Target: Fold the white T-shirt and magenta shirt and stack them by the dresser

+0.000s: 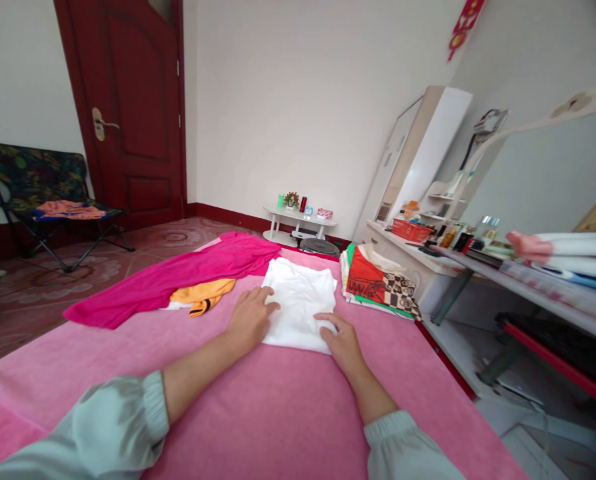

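Observation:
A folded white garment [301,300] lies on the pink bed cover [258,413] in front of me. My left hand [251,318] rests flat on its left edge, fingers stretched out. At the garment's near right corner lies my right hand [342,341], flat as well, with its fingertips on the cloth. Neither hand grips anything.
A magenta garment [178,277] and an orange one [203,295] lie to the left. A stack of folded clothes [378,280] sits at the bed's right edge. A cluttered white desk [483,257] is on the right, a folding chair [43,193] and red door [133,107] at the back left.

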A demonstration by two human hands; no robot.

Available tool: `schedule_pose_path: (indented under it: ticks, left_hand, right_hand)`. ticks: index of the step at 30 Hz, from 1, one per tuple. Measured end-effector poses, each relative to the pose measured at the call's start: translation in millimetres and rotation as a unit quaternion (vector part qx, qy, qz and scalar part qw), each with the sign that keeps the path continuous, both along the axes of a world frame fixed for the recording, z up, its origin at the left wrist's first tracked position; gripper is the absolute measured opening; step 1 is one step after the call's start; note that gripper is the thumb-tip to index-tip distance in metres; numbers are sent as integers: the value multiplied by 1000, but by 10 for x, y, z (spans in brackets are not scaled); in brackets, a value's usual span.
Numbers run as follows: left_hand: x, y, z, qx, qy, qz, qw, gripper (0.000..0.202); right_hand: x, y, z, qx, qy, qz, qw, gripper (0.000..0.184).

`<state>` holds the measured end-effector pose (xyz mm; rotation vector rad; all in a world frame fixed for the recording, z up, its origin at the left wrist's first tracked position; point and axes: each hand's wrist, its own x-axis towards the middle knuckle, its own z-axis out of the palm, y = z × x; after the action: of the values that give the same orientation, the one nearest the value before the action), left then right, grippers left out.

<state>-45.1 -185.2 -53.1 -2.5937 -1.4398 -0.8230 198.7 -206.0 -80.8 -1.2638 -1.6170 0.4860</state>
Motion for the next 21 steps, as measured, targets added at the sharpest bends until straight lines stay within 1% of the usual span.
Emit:
schedule_pose_path:
  ticks: [1,3,6,9,11,12,13,15,17,19,20,21]
  left_hand:
    - [77,-3,33,-3,7,-27,1000,35]
    - [263,49,81,-51,-10,-64,997,35]
    - [576,263,95,-118,-81,-85,986,32]
    - [866,553,25,-150,-163,-116,968,38]
    - [1020,713,-53,-177,-216,-110,954,43]
    - [1081,770,-90,-188,-236,-94,949,44]
    - [1130,810,-120,-194,-249,-76,946,43]
    - [1197,849,-152,-196,-255,-41,946,44]
    - [1233,855,-147,-194,-236,-17,952,44]
    - [1251,855,-125,-187,-194,3,963,38]
    - [1257,857,-117,-180,-173,13,968,32]
    - [1259,862,-113,-175,-160,23,971,26]
  right_hand:
    - [-10,-12,9,4,-8,-3,1000,30]
    - [-29,-45,30,16,-35,-11,999,28]
    - [-43,-111,70,24,-112,-49,992,27]
    - [-45,-180,113,21,-198,-123,972,28]
    - [-55,-215,136,26,-248,-158,955,32]
    - [-68,-230,145,31,-276,-162,947,34]
    - [-90,-244,154,37,-303,-155,939,35]
    - [-164,-270,171,52,-361,-119,924,33]
    - [-267,-297,192,69,-420,-74,902,30]
    - [-362,-318,221,77,-471,-40,878,27]
    - [-390,-321,240,76,-487,-28,870,25]
    - [-398,-316,261,72,-492,-20,867,25]
